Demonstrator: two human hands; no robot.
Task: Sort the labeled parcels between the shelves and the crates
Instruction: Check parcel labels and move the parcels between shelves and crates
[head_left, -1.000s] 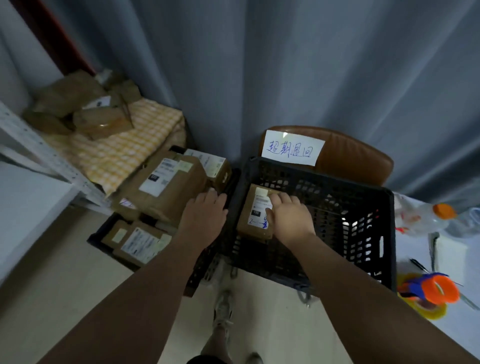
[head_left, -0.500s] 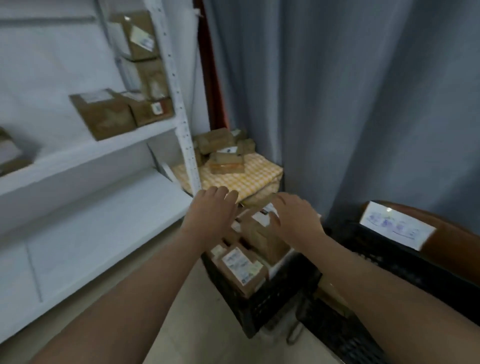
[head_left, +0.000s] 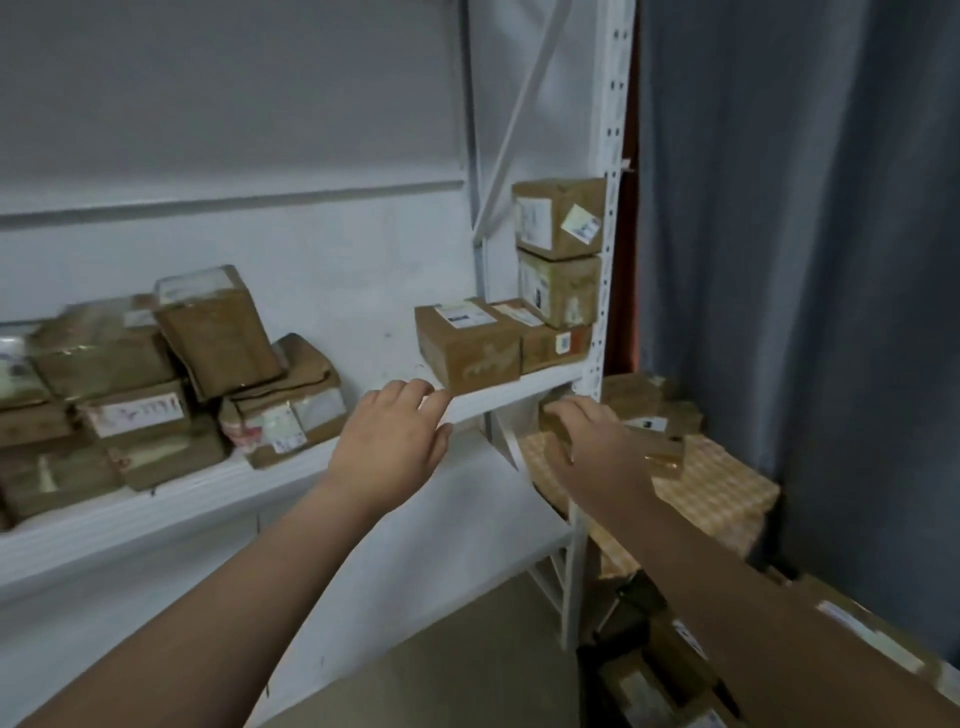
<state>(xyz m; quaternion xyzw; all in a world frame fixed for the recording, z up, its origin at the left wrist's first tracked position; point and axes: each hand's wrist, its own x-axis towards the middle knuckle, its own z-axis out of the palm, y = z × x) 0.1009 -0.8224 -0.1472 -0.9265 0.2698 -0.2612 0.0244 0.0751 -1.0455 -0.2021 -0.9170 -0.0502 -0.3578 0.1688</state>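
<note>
A white metal shelf (head_left: 291, 483) carries brown labeled parcels. A low box (head_left: 470, 340) sits near its front edge, with a second box (head_left: 553, 338) beside it and two stacked boxes (head_left: 561, 254) against the upright. A messy pile of parcels (head_left: 156, 384) fills the shelf's left part. My left hand (head_left: 392, 441) reaches forward, fingers straight, just below and left of the low box, holding nothing. My right hand (head_left: 597, 447) is extended under the shelf edge, fingers relaxed and empty. A black crate with parcels (head_left: 649, 670) shows at the bottom right, partly behind my right arm.
A yellow checked bundle (head_left: 711, 493) with small parcels (head_left: 649, 410) on top stands right of the shelf upright (head_left: 605, 208). A grey curtain (head_left: 805, 260) hangs at the right. The lower shelf board (head_left: 441, 519) is bare. Beige floor lies below.
The view swung up and left from the crates to the shelf. My right hand let go of the parcel in the black crate, and both empty hands rose toward the shelf's edge.
</note>
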